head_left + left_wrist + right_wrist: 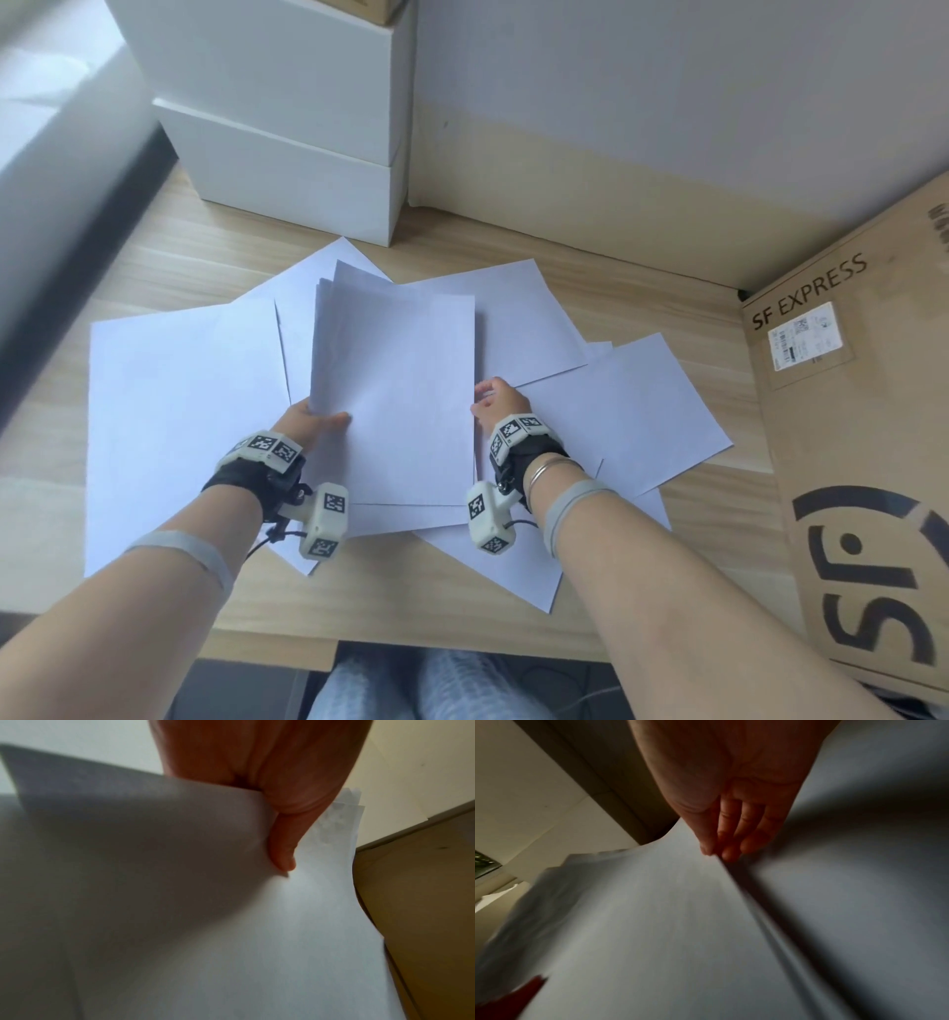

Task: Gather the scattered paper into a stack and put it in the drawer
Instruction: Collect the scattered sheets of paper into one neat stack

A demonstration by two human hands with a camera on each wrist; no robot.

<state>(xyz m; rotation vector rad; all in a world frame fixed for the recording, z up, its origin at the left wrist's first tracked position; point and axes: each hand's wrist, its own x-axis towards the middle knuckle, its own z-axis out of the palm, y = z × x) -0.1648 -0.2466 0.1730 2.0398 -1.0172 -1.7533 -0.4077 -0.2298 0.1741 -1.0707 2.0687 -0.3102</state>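
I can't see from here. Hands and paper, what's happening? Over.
Left hand grips the paper stack. Right hand at its right edge. Loose sheets on desk. Nothing blocking.

Bare forearms, black wrist straps (241,480), white marker-tagged camera blocks (324,519) (both wrists), grey armbands (567,506), thin bangle (549,468)

Left hand (314,417) pinches with thumb on top; right hand (499,406) has straight fingers (734,833) edge-on.

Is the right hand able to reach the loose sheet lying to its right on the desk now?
Probably yes. The right hand only touches the edge of the held stack, and the loose sheet lies flat just beside it with nothing on top.
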